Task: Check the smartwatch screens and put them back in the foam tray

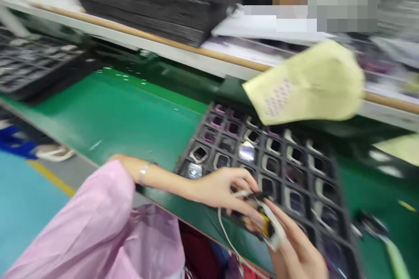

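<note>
My left hand [225, 189] and my right hand [291, 237] meet over the near edge of a black compartment tray [342, 209]. Between them they grip a small white watch case [277, 231], tilted, with a yellow patch and dark parts showing. Motion blur and my fingers hide its details. The left fingers curl round its left side while the right fingers press its right side. A thin white cord [224, 226] hangs below my left hand; where its upper end goes is hidden. The tray's compartments hold several similar square watch cases [296, 200], some pale-rimmed, some pink-rimmed.
A yellow paper tag [310, 83] hangs from the shelf edge [157, 41] over the tray's back. Black stacked trays [147, 0] stand on the shelf. Another tray [36, 65] lies left on the green bench [131, 109]. A green-handled tool [394, 255] lies at the right.
</note>
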The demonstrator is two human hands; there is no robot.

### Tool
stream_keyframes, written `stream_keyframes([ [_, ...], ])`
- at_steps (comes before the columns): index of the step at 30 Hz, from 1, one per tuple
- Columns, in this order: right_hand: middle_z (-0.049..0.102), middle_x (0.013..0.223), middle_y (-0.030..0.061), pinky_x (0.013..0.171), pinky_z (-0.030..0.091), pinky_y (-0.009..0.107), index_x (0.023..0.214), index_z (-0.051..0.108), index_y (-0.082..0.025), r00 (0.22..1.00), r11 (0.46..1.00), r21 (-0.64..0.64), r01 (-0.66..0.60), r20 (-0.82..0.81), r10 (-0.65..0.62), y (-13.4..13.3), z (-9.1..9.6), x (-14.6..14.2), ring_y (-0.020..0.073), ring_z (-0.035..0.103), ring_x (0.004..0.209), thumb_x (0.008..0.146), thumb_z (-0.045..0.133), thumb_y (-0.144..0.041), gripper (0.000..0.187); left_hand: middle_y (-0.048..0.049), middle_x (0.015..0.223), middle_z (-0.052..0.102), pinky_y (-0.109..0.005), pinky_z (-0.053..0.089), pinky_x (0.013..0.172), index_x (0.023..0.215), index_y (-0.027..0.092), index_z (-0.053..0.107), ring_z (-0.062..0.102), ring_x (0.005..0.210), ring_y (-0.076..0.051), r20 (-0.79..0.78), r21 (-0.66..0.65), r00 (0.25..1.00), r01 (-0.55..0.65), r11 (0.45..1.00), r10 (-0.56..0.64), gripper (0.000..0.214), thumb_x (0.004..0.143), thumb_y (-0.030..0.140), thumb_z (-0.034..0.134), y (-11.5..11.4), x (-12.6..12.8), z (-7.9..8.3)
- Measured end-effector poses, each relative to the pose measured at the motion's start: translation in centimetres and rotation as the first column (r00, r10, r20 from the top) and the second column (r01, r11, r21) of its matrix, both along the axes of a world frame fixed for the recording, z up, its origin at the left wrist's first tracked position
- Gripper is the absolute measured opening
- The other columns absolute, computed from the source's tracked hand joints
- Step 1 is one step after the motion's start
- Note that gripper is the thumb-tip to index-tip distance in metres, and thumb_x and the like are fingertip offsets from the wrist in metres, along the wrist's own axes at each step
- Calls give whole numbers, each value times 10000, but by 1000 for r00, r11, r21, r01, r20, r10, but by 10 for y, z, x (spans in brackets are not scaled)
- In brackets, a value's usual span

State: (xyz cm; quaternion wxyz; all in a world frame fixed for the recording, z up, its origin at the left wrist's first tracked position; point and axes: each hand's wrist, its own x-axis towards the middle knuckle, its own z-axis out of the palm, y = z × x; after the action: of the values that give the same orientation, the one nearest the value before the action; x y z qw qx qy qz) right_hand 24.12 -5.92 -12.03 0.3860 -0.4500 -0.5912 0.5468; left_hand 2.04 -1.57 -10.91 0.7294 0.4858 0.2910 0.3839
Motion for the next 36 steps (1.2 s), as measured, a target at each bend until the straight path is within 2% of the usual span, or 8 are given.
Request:
stream_keyframes([
  [2,624,1241,128,828,598,399,1274,581,-214,991,998,-34,55,-118,-59,-13,10,-12,309,654,1041,917,599,-430,418,13,789,610,-193,456,528,920,163,551,545,586,-81,-35,-11,999,-32,999,32,442,626,345,825,-5,0,7],
  [5,688,1114,115,768,611,377,1252,596,-244,971,1000,-28,-14,-238,7,-10,18,-24,277,691,951,892,650,-401,397,29,794,596,-174,384,430,928,167,578,460,480,-45,-123,5,992,-20,1000,21,356,692,334,785,-8,-1,13],
  [9,702,1046,95,793,594,395,1250,602,-248,931,994,-54,-94,-359,68,-8,21,-24,254,705,878,862,695,-370,417,9,815,590,-184,403,502,887,164,581,534,635,-95,-228,101,972,-30,994,53,307,708,321,774,-9,-1,14],
  [14,614,1170,99,846,563,385,1243,619,-267,925,991,-71,-112,-372,77,-12,17,-25,230,679,909,862,698,-337,395,26,794,574,-178,357,473,876,179,554,503,608,-93,-376,150,923,-30,988,85,340,674,324,786,-10,-2,11],
  [19,545,1141,96,831,550,384,1226,633,-265,939,997,29,-75,-334,80,-8,11,-25,217,637,895,822,743,-328,423,8,763,623,-205,407,542,841,161,610,549,665,-130,-446,205,891,15,979,80,281,683,328,771,-8,-2,13],
  [26,504,1155,119,808,563,402,1228,626,-252,969,992,125,20,-248,12,-9,13,-25,234,608,903,859,690,-376,394,-3,746,667,-216,433,544,841,142,664,548,579,-113,-319,52,948,-1,999,17,239,706,310,768,-8,2,14],
  [31,533,1119,115,813,577,415,1202,642,-244,963,995,97,22,-270,6,-8,21,-25,275,584,1014,867,660,-442,389,-56,850,683,-273,482,746,824,147,677,618,817,-177,-230,225,972,0,974,54,183,770,315,726,-6,-1,11],
  [36,570,1069,123,799,568,427,1172,666,-244,969,990,140,15,-244,20,-10,19,-23,288,570,1027,871,633,-493,392,-68,829,673,-300,495,751,819,149,695,620,780,-171,-119,355,993,30,934,13,151,787,295,720,-4,-5,8],
])
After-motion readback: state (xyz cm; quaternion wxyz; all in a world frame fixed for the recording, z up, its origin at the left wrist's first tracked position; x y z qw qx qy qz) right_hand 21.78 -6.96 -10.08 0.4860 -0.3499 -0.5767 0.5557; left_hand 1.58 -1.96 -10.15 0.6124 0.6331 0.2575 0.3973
